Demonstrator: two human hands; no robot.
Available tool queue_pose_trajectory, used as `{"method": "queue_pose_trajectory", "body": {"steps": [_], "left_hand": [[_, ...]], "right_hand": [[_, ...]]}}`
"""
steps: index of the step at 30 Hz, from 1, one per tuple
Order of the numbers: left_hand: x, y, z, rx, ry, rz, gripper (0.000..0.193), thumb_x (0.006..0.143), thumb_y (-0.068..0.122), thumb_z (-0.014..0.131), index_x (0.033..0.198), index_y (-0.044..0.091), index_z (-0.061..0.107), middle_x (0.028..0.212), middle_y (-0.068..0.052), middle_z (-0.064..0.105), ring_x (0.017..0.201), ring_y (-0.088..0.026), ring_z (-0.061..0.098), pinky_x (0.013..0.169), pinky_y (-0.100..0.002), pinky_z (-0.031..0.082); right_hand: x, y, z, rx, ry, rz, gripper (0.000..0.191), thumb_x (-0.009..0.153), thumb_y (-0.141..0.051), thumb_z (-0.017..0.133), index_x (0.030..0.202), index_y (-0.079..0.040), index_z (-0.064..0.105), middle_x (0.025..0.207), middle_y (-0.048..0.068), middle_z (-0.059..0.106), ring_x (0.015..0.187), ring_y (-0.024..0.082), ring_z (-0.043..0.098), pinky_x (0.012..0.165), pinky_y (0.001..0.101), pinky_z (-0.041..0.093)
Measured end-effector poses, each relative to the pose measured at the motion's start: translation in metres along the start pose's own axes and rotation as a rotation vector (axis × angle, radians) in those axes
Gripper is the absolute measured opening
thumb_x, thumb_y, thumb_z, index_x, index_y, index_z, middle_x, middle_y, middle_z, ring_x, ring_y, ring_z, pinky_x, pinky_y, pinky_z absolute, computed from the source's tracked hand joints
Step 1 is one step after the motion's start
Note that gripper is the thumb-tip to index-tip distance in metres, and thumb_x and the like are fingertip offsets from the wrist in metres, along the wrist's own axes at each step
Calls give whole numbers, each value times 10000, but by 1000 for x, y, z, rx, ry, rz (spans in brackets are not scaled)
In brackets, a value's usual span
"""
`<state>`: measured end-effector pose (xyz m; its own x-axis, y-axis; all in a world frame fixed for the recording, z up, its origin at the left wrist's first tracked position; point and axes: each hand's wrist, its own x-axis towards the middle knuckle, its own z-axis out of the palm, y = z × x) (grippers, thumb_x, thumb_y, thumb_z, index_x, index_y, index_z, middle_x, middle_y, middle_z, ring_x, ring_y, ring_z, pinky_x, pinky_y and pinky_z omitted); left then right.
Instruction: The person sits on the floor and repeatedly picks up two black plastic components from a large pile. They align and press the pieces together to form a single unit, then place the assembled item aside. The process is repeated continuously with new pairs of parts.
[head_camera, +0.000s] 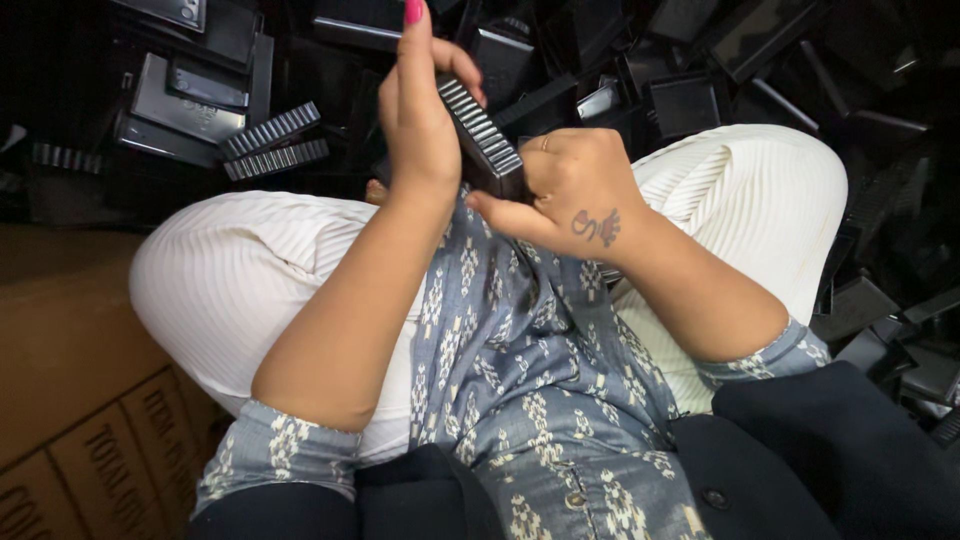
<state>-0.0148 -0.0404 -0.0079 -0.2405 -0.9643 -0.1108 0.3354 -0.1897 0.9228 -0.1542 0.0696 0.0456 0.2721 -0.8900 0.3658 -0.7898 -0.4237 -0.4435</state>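
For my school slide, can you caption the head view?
Both hands, left hand and right hand, hold a ribbed black part above a pile.

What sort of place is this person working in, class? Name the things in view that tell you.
Probably a small workshop or packing floor for plastic parts. Both hands, left hand and right hand, grip a black ribbed part; a heap of similar black parts surrounds the knees, and a cardboard carton stands alongside.
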Motion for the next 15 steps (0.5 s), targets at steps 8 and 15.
{"method": "queue_pose_trajectory", "body": {"steps": [8,15], "left_hand": [[4,-1,-4,102,17,193,644,1081,438,523,566,57,451,575,-48,465,578,-137,439,621,-295,349],[0,5,7,-81,-1,-56,524,998,561,535,727,112,546,658,-6,559,598,-127,572,609,-259,448]], "right_hand": [[-1,-1,-8,-19,-11,-71,517,829,-377,835,590,-29,536,590,106,509,535,315,547,499,422,426],[-40,11,-22,-121,152,13,444,782,-306,874,602,-37,570,595,108,508,534,313,528,508,429,402]]}}
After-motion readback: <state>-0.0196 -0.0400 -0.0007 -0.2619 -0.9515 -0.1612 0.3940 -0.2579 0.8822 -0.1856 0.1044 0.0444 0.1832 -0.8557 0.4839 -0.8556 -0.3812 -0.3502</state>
